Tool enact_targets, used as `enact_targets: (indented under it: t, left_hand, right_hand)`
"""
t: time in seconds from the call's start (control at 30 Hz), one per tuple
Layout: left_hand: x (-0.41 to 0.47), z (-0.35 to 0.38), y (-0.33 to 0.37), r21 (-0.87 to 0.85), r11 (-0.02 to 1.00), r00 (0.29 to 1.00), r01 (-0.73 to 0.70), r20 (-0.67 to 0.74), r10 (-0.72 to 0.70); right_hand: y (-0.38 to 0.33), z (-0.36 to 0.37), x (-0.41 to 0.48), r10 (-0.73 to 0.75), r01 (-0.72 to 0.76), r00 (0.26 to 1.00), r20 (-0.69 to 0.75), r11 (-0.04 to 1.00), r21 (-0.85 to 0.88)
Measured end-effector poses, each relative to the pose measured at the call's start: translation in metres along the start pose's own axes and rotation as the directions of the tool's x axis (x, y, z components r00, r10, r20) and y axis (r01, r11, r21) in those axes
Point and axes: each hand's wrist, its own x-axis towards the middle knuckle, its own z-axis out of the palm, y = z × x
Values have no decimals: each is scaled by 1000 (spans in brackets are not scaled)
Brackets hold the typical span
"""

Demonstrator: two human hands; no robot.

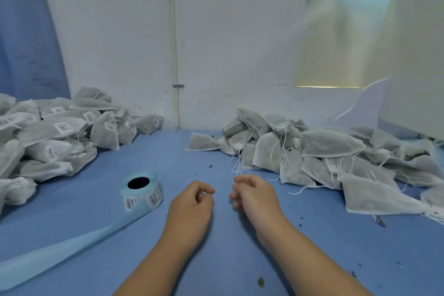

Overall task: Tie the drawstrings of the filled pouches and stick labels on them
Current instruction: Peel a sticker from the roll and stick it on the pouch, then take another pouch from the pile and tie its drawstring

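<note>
Over the smooth blue table (228, 247) the left hand (192, 202) hangs loosely curled with nothing seen in it. The right hand (254, 196) curls just below thin white drawstrings (237, 166) trailing from the heap of soft grey mesh pouches (324, 158) to its right; I cannot tell whether it pinches them. Left of the hands stands 1 roll of white barcode labels (141, 191) on pale blue backing, print too small to read, near a heap of labelled grey pouches (55, 132).

Blue table (216, 259), label roll (141, 191) upright on it, pale backing strip (60, 252) trailing from the roll toward the near left, labelled pouches (55, 137) heaped left of the roll, unlabelled pouches (324, 158) heaped to its right, leaf crumbs (260, 281) scattered.
</note>
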Motion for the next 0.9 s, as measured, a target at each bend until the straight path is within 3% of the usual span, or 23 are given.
enact_targets:
  t: [0.03,0.07,0.13,0.17,0.37,0.5,0.67,0.83,0.9]
  left_hand:
    - [1,0,-1,-10,1000,1000,11,-8,-11]
    - [1,1,-2,-14,1000,1000,17,-5,-17]
    - [2,3,-3,-10,1000,1000,12,21,-12]
    - [3,4,-3,-8,1000,999,7,31,-7]
    - [4,5,-5,-29,999,998,24,60,-22]
    - [8,5,-7,-26,999,997,32,66,-31]
    - [7,7,-8,-13,999,996,30,81,-29]
    - [6,6,-10,-6,1000,996,29,80,-28]
    - [6,6,-10,1,1000,996,20,85,-20]
  right_hand:
    - [-3,-3,10,-123,117,992,-7,962,-245]
    - [-6,-7,23,-254,241,966,42,835,-495]
    - [-15,-12,50,-390,371,902,184,485,-792]
    - [-20,-13,63,-386,367,896,217,373,-852]
    - [-27,-12,102,-178,96,980,91,20,-995]
    - [-22,-15,108,-110,-52,993,-47,-35,-998]
    - [-18,-22,109,-176,-35,984,-27,-41,-999]
    - [-18,-35,97,-246,36,967,69,-139,-990]
    - [-17,-37,88,-280,81,954,103,-88,-993]
